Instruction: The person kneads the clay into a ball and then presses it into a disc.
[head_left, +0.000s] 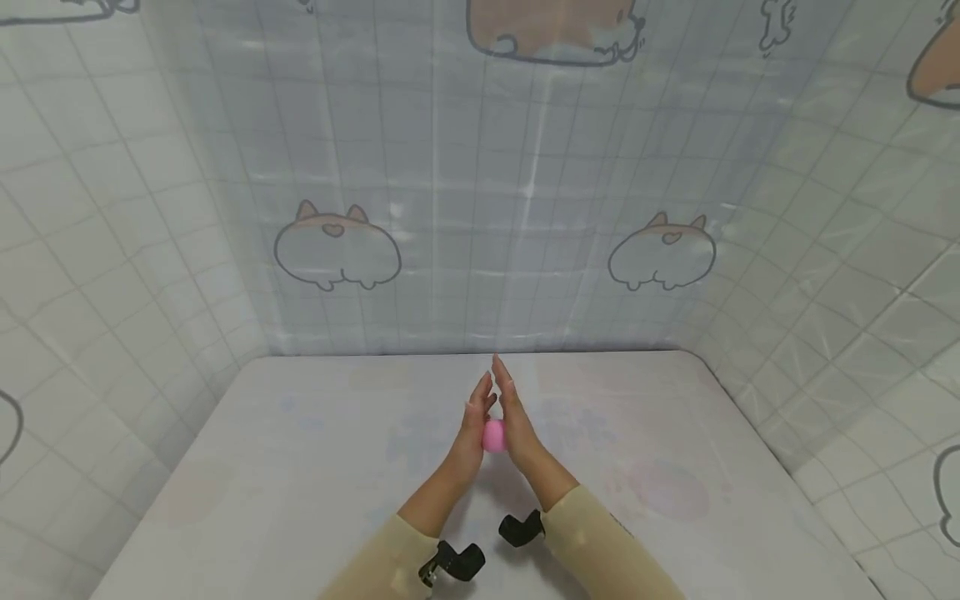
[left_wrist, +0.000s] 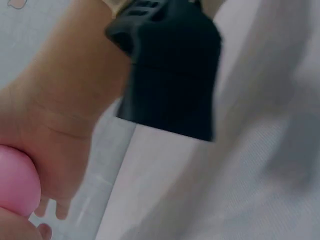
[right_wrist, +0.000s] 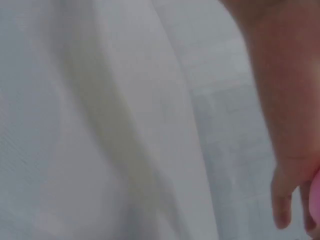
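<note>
Between two flat palms sits a small, smooth pink ball (head_left: 494, 436). My left hand (head_left: 470, 432) presses it from the left side and my right hand (head_left: 519, 423) from the right. Fingers on both hands point away toward the back wall, mostly straight, with the fingertips drawn close together. In the left wrist view the ball (left_wrist: 17, 181) shows at the left edge, against the skin of a palm. Only a sliver of the ball (right_wrist: 315, 197) appears at the right edge of the right wrist view. The palms hide the ball's sides.
A white table (head_left: 315, 467) with faint pastel prints lies under the hands. Behind it hangs a pale gridded curtain (head_left: 487, 208) with cartoon dogs, and similar sheets line both sides. Black camera mounts (head_left: 461, 562) jut inward from the cream sleeves (head_left: 611, 546).
</note>
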